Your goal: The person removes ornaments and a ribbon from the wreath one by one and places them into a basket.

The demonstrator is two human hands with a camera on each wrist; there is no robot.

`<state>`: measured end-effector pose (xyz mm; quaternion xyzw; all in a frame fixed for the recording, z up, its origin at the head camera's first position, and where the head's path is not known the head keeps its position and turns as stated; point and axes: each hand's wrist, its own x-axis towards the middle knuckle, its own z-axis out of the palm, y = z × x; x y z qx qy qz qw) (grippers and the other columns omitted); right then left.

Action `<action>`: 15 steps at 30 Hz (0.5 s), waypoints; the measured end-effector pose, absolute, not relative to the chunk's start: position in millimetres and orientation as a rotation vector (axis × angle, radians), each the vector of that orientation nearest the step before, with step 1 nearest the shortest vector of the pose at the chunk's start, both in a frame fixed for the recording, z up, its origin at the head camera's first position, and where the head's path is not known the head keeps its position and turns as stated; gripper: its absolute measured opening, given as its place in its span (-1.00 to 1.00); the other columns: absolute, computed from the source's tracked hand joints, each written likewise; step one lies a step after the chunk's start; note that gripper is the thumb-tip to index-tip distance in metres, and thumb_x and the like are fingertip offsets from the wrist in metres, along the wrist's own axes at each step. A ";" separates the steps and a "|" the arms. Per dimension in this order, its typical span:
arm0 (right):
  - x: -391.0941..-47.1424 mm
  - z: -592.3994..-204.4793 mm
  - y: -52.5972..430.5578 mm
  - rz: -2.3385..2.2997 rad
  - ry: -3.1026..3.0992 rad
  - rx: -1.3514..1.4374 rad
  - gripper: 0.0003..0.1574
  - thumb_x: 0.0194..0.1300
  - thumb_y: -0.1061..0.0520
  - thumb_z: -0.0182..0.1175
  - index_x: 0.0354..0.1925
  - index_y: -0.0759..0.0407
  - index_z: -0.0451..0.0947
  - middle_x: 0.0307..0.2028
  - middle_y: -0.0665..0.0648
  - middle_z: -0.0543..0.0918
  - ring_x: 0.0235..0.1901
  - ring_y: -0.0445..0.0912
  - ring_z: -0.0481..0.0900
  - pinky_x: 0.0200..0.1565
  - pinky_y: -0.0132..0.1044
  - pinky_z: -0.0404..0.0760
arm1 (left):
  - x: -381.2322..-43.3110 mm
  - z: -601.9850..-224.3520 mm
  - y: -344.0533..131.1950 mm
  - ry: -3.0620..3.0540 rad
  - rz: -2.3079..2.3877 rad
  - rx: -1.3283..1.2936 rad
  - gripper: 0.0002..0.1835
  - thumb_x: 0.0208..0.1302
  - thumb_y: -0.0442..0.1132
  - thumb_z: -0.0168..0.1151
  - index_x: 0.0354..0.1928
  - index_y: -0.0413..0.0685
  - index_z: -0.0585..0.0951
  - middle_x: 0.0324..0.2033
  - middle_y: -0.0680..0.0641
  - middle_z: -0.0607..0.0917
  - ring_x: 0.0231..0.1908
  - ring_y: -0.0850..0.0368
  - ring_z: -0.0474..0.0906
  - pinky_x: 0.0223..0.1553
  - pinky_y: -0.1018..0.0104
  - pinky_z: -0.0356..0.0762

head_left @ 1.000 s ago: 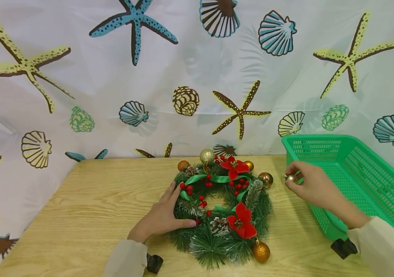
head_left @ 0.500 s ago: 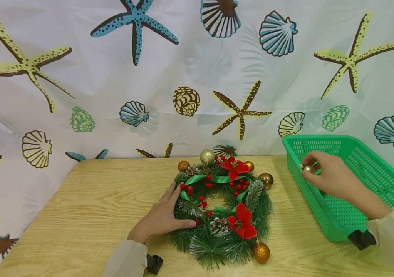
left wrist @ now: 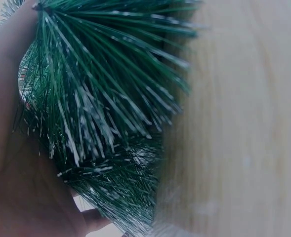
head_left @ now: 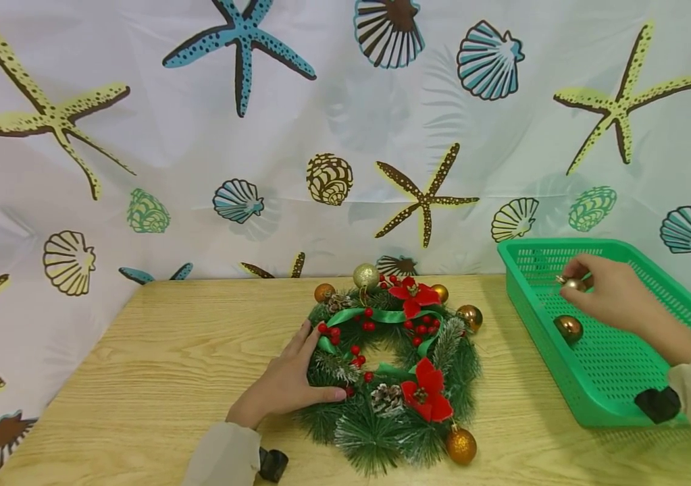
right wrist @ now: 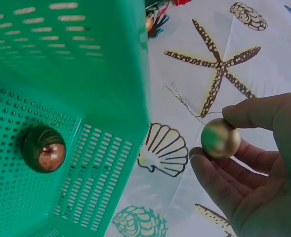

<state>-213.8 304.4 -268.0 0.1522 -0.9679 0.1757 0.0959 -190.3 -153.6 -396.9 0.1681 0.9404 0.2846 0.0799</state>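
Observation:
A green Christmas wreath (head_left: 463,368) lies on the table with red poinsettias, berries, pine cones, a green ribbon and several gold and orange baubles. Spread along its left side, my left hand (head_left: 284,378) rests on the needles, thumb laid out straight; the left wrist view has its palm beside the snowy-tipped needles (left wrist: 101,84). Over the green basket (head_left: 594,412), my right hand (head_left: 625,297) pinches a small gold bauble (right wrist: 220,138) between thumb and fingertips, its thin hanging string trailing free. Inside the basket sits a shiny copper bauble (head_left: 568,329), below the right hand.
The wooden table (head_left: 187,351) extends left of the wreath. A white curtain (head_left: 296,128) printed with starfish and shells hangs behind it. An orange glitter bauble (head_left: 461,445) sticks out at the wreath's front right.
My right hand has carried the small gold bauble rightward, from beside the basket's left wall to above its inside. The copper bauble in the basket has come into view. My left hand stays put.

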 end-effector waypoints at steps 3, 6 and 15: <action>-216.5 -268.1 310.8 0.517 -2.883 0.430 -0.74 0.29 0.17 0.12 -0.14 0.35 0.48 -0.25 0.26 0.63 -0.23 0.16 0.62 -0.40 -0.22 0.50 | -190.1 -397.1 -153.9 2.811 0.855 0.504 0.22 0.04 0.39 0.25 0.52 -0.08 -0.16 0.51 -0.15 -0.29 0.44 -0.36 -0.15 0.18 -0.55 -0.05; -218.4 -268.5 316.8 0.506 -2.902 0.410 -0.74 0.29 0.17 0.11 -0.14 0.35 0.47 -0.26 0.27 0.62 -0.22 0.19 0.61 -0.41 -0.22 0.49 | -190.0 -397.1 -154.1 2.808 0.860 0.506 0.22 0.04 0.39 0.25 0.52 -0.08 -0.16 0.51 -0.15 -0.29 0.44 -0.35 -0.16 0.18 -0.54 -0.05; -225.4 -275.4 334.5 0.444 -2.922 0.372 -0.73 0.26 0.17 0.11 -0.17 0.38 0.47 -0.26 0.34 0.60 -0.32 0.13 0.58 -0.39 -0.08 0.53 | -189.8 -396.9 -154.8 2.803 0.873 0.506 0.22 0.04 0.38 0.26 0.52 -0.07 -0.15 0.51 -0.15 -0.28 0.43 -0.38 -0.15 0.18 -0.53 -0.02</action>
